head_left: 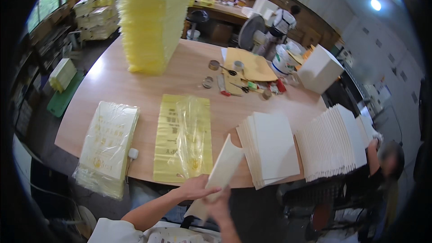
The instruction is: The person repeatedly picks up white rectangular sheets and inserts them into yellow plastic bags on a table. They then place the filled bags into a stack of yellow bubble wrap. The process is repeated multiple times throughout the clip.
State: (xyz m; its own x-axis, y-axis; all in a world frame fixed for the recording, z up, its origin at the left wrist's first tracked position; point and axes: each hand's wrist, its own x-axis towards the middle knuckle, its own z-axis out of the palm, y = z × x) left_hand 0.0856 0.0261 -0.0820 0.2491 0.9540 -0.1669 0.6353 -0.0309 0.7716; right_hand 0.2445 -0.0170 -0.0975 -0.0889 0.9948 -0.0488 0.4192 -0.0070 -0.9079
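A cream-white sheet of thin board [227, 159], bent into a curve along its length, stands tilted between my hands at the table's near edge. My left hand [198, 188] is closed on its left side, fingers lying across the board. On its lower right side my right hand [219, 204] grips it, smeared by motion. Just beyond my left hand lies a flat yellow printed plastic bag [166, 153] with a crumpled clear plastic bag [189, 130] on top. To the right of the held board rests a fanned stack of white boards [276, 148].
A taller stack of white boards [330, 139] stands farther right, beside another person's arm [373, 157]. Plastic-wrapped packs [105, 139] lie at left. A high yellow stack [148, 22] stands at the back. Scissors [240, 87], tape rolls [207, 82] and brown envelopes [249, 63] lie beyond.
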